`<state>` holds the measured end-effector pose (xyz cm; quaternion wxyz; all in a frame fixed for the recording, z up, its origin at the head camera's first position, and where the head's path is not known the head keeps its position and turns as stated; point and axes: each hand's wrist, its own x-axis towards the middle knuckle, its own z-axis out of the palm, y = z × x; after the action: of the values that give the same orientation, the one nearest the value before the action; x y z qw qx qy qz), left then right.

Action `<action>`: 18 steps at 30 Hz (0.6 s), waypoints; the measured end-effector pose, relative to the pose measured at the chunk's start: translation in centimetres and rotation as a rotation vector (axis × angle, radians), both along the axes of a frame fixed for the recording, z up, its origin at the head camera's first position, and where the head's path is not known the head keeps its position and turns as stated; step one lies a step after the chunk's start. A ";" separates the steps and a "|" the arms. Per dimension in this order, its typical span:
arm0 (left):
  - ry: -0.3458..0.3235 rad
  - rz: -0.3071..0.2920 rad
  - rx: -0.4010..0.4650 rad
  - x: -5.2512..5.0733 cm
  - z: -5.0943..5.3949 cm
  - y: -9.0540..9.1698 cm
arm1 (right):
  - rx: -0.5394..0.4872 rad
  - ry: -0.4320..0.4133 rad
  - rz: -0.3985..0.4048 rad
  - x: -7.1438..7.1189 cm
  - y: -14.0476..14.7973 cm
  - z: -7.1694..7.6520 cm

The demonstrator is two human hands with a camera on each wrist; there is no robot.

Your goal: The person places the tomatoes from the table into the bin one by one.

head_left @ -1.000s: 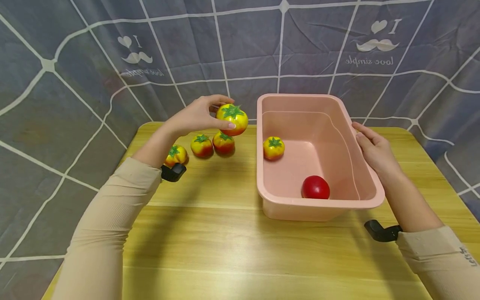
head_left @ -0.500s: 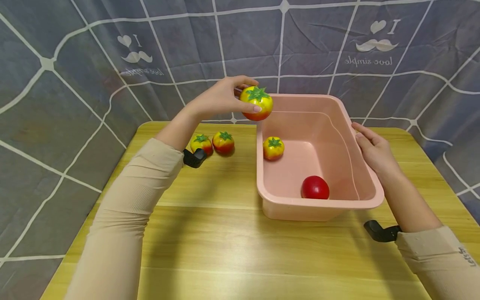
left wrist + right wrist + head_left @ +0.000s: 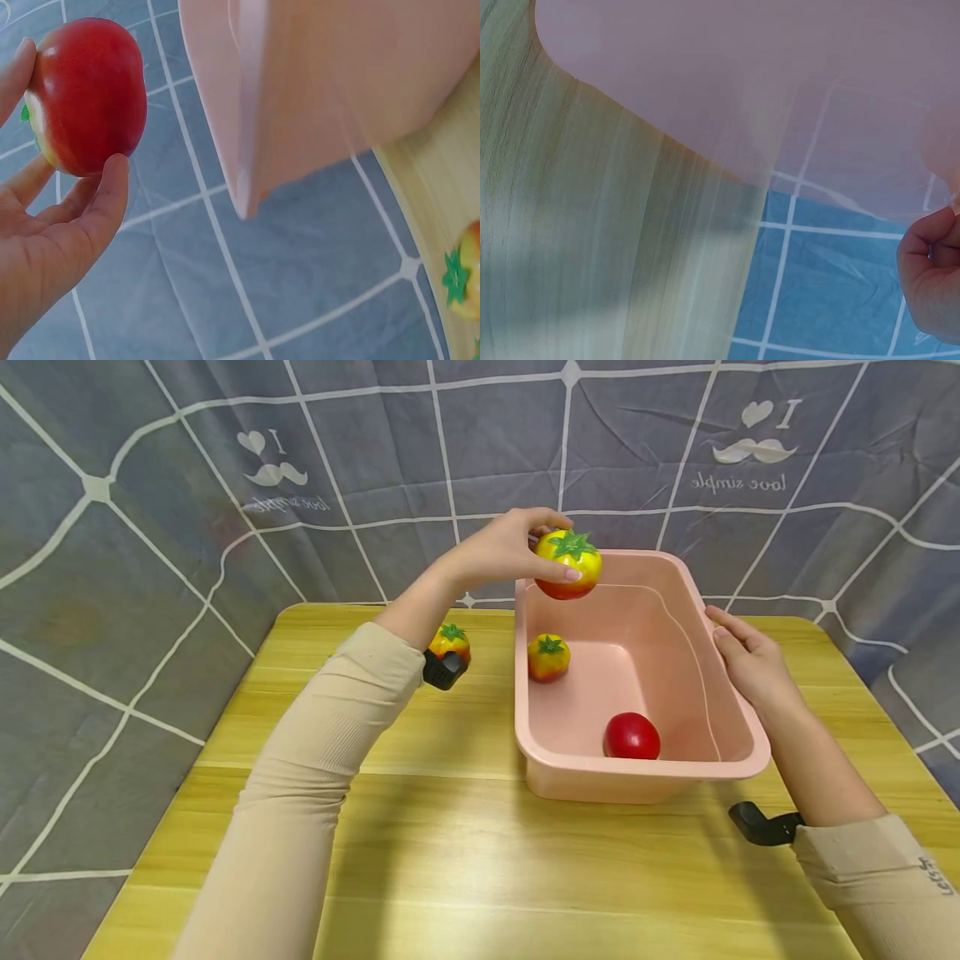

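Note:
My left hand (image 3: pixel 506 556) holds a yellow-and-red toy tomato (image 3: pixel 581 553) with a green leafy top, pinched between thumb and fingers. It is above the far left part of a pink plastic tub (image 3: pixel 585 764). In the left wrist view, the held tomato (image 3: pixel 94 97) shows its red underside, apart from the tub wall (image 3: pixel 337 90). My right hand (image 3: pixel 757 664) grips the tub's right rim. Inside the tub, a smaller yellow-red tomato (image 3: pixel 548 660) lies by the left wall, and a smooth red round object (image 3: pixel 632 737) lies near the front.
On the wooden table (image 3: pixel 450 852), left of the tub, another toy tomato (image 3: pixel 452 635) is partly hidden by the black left wrist camera (image 3: pixel 444 670). A grey curtain (image 3: pixel 495 452) with white lines hangs behind the table and along its left side.
My left hand has carried the tomato rightward, from beside the tub to over its far left part. Its forearm now covers some tomatoes on the table. The right hand and tub stay put.

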<state>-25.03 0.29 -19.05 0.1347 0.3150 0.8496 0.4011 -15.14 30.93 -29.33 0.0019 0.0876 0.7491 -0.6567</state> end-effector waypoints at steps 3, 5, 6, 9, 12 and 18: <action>-0.001 -0.015 -0.004 -0.1 0.0 1.0 | -0.002 0.010 -0.005 0.0 0.0 0.0; -0.003 -0.022 0.000 -0.1 -0.1 1.7 | 0.002 0.010 -0.004 0.0 0.0 0.0; -0.006 -0.027 0.005 -0.1 -0.1 2.0 | 0.004 0.009 -0.003 0.0 0.0 0.0; -0.013 -0.038 0.018 0.0 -0.2 3.0 | -0.026 0.004 0.002 -0.1 0.1 0.0; -0.025 -0.047 0.041 0.1 -0.2 3.9 | -0.055 0.003 0.004 -0.1 0.1 0.0; -0.039 -0.062 0.053 0.2 -0.6 5.8 | -0.048 -0.003 0.000 -0.3 0.2 0.1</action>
<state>-24.78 6.13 -19.64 0.1552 0.3369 0.8257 0.4250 -15.47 31.08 -29.25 0.0053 0.0886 0.7332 -0.6742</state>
